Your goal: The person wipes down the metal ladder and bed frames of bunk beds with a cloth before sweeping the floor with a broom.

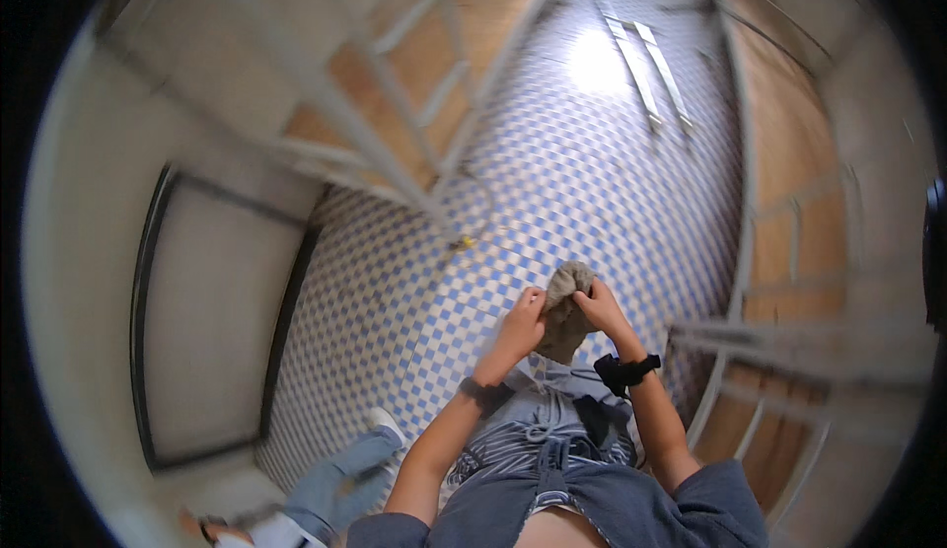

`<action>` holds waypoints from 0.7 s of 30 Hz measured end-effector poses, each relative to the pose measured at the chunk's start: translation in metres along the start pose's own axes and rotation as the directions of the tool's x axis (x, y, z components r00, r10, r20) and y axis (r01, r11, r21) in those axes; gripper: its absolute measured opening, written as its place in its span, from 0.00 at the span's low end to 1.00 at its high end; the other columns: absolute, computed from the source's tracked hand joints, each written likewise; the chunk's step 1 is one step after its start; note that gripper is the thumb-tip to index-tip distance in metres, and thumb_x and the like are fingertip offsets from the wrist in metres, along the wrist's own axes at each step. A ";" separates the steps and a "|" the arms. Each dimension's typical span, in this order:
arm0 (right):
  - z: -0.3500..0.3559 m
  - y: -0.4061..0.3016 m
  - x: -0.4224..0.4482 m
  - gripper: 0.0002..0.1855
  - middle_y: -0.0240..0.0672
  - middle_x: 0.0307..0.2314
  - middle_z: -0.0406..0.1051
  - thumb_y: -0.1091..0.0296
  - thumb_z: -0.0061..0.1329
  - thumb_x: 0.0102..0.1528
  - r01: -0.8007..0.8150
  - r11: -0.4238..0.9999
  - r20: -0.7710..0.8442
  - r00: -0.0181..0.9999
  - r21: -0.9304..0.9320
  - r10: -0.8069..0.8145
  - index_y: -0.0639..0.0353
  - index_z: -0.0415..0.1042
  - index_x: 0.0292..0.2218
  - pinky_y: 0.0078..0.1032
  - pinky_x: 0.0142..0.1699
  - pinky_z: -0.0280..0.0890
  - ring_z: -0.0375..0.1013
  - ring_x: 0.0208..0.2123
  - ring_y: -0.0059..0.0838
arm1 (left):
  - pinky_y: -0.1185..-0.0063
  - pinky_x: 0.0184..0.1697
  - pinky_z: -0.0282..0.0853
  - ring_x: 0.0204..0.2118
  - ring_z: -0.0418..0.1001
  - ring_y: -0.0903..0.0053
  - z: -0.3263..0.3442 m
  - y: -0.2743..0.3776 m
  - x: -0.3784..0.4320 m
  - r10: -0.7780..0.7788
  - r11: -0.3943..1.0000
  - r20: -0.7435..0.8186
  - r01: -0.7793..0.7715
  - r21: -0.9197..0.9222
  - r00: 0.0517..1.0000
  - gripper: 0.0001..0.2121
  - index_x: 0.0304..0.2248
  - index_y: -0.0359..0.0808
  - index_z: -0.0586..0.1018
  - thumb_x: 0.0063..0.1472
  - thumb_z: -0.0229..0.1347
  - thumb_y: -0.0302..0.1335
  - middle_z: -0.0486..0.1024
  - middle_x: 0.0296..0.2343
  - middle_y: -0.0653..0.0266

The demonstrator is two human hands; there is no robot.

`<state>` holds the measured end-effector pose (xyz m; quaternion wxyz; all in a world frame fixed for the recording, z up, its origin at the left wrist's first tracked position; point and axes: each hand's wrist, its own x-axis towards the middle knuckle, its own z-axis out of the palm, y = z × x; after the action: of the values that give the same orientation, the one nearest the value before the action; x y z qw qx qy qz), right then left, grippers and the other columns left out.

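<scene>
A greyish-brown cloth (566, 326) hangs in front of my waist, bunched at its top. My left hand (527, 317) grips its left edge. On the other side, my right hand (601, 306) pinches the cloth near the bunched top. Both wrists wear dark bands. Below the cloth are a striped apron (510, 441) and its tied cord. The cloth's underside and some fingertips are hidden.
Blue-and-white checkered floor (444, 319) spreads around me. White metal frames with wooden boards (399, 89) stand at upper left, more boards (795, 200) at right. Another person's legs (344, 474) are at lower left. A dark-framed panel (214, 326) is on the left.
</scene>
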<state>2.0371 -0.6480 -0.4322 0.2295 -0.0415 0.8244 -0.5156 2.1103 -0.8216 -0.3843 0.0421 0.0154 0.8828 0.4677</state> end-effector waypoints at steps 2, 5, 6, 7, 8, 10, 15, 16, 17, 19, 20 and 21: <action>-0.009 -0.006 -0.055 0.20 0.46 0.26 0.70 0.63 0.43 0.45 0.045 0.991 -0.151 0.988 0.122 -0.026 0.67 0.66 0.38 0.27 0.35 0.63 0.69 0.29 0.36 | 0.72 0.42 0.62 0.41 0.64 0.57 0.009 0.010 -0.014 0.094 0.995 0.116 -0.088 -0.056 0.989 0.17 0.40 0.29 0.66 0.46 0.45 0.17 0.64 0.37 0.53; -0.005 -0.004 -0.134 0.18 0.37 0.30 0.70 0.67 0.44 0.47 -0.026 0.988 -0.352 0.933 0.155 0.079 0.66 0.66 0.40 0.23 0.37 0.63 0.68 0.31 0.25 | 0.73 0.42 0.61 0.39 0.64 0.56 0.029 0.024 -0.045 0.267 0.959 0.262 -0.228 -0.171 0.927 0.16 0.40 0.30 0.66 0.47 0.44 0.17 0.64 0.36 0.52; 0.002 -0.003 -0.162 0.18 0.39 0.29 0.70 0.65 0.46 0.47 -0.091 0.988 -0.447 0.884 0.121 0.136 0.66 0.66 0.39 0.24 0.36 0.63 0.68 0.30 0.26 | 0.73 0.42 0.61 0.39 0.64 0.57 0.034 0.021 -0.056 0.296 0.952 0.330 -0.251 -0.174 0.896 0.16 0.40 0.30 0.66 0.48 0.44 0.17 0.64 0.35 0.53; 0.008 -0.005 -0.184 0.18 0.40 0.28 0.70 0.64 0.47 0.46 -0.169 0.980 -0.535 0.821 0.105 0.199 0.67 0.66 0.38 0.24 0.35 0.63 0.69 0.29 0.27 | 0.75 0.39 0.62 0.37 0.64 0.60 0.037 0.026 -0.064 0.376 0.921 0.348 -0.305 -0.241 0.859 0.15 0.39 0.30 0.67 0.49 0.45 0.17 0.64 0.34 0.54; 0.017 0.003 -0.212 0.18 0.40 0.26 0.70 0.62 0.47 0.46 -0.197 0.965 -0.568 0.781 0.170 0.260 0.67 0.67 0.36 0.24 0.34 0.63 0.69 0.28 0.27 | 0.77 0.38 0.61 0.36 0.65 0.62 0.041 0.022 -0.077 0.400 0.914 0.432 -0.321 -0.246 0.808 0.15 0.39 0.30 0.67 0.49 0.45 0.17 0.64 0.33 0.55; 0.051 0.022 -0.278 0.19 0.40 0.24 0.70 0.60 0.49 0.46 -0.261 0.909 -0.588 0.697 0.324 0.410 0.67 0.67 0.34 0.25 0.32 0.63 0.68 0.26 0.28 | 0.81 0.36 0.61 0.33 0.65 0.69 0.046 0.020 -0.113 0.387 0.921 0.628 -0.312 -0.233 0.675 0.14 0.39 0.30 0.67 0.51 0.45 0.17 0.65 0.32 0.57; 0.108 0.028 -0.410 0.18 0.40 0.18 0.66 0.58 0.50 0.46 -0.280 0.914 -0.662 0.631 0.293 0.406 0.67 0.67 0.28 0.29 0.27 0.59 0.66 0.22 0.28 | 0.80 0.36 0.62 0.35 0.65 0.76 0.064 -0.022 -0.199 0.286 0.945 0.744 -0.049 -0.323 0.604 0.14 0.42 0.30 0.67 0.54 0.46 0.20 0.67 0.37 0.60; 0.118 0.026 -0.430 0.18 0.41 0.18 0.66 0.58 0.50 0.46 -0.209 0.926 -0.696 0.611 0.316 0.376 0.67 0.67 0.28 0.29 0.26 0.59 0.65 0.21 0.28 | 0.79 0.41 0.62 0.39 0.65 0.75 0.061 -0.014 -0.215 0.270 0.954 0.738 -0.067 -0.292 0.618 0.15 0.43 0.27 0.65 0.54 0.46 0.19 0.67 0.38 0.57; 0.128 0.026 -0.443 0.19 0.41 0.18 0.64 0.57 0.50 0.47 -0.223 0.917 -0.709 0.582 0.330 0.397 0.67 0.66 0.28 0.29 0.26 0.58 0.64 0.21 0.29 | 0.78 0.45 0.61 0.43 0.65 0.73 0.055 -0.003 -0.228 0.251 0.964 0.733 -0.091 -0.251 0.632 0.17 0.44 0.24 0.63 0.54 0.45 0.18 0.67 0.38 0.55; 0.140 0.033 -0.477 0.20 0.41 0.17 0.62 0.54 0.50 0.48 -0.268 0.900 -0.713 0.550 0.343 0.435 0.66 0.63 0.27 0.30 0.25 0.56 0.61 0.20 0.30 | 0.79 0.44 0.61 0.42 0.66 0.74 0.062 0.027 -0.255 0.227 0.969 0.834 -0.030 -0.246 0.503 0.17 0.44 0.25 0.64 0.54 0.46 0.19 0.68 0.38 0.54; 0.144 0.032 -0.494 0.20 0.41 0.17 0.61 0.54 0.49 0.48 -0.258 0.897 -0.747 0.497 0.358 0.441 0.65 0.63 0.26 0.31 0.25 0.56 0.61 0.19 0.32 | 0.79 0.44 0.61 0.41 0.67 0.75 0.083 0.008 -0.249 0.261 0.965 0.866 -0.150 -0.217 0.427 0.16 0.45 0.26 0.64 0.55 0.45 0.19 0.68 0.39 0.55; 0.148 0.030 -0.506 0.20 0.42 0.17 0.61 0.54 0.49 0.48 -0.238 0.893 -0.785 0.427 0.381 0.449 0.65 0.62 0.25 0.32 0.25 0.56 0.61 0.19 0.33 | 0.80 0.43 0.61 0.40 0.67 0.76 0.081 0.042 -0.260 0.361 0.933 0.874 -0.141 -0.332 0.324 0.16 0.44 0.27 0.65 0.55 0.45 0.20 0.70 0.38 0.57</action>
<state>2.5556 -0.6029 -0.3425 -0.1054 0.4137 0.7579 -0.4934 2.3761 -0.7491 -0.3795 0.4574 0.4072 0.6413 0.4623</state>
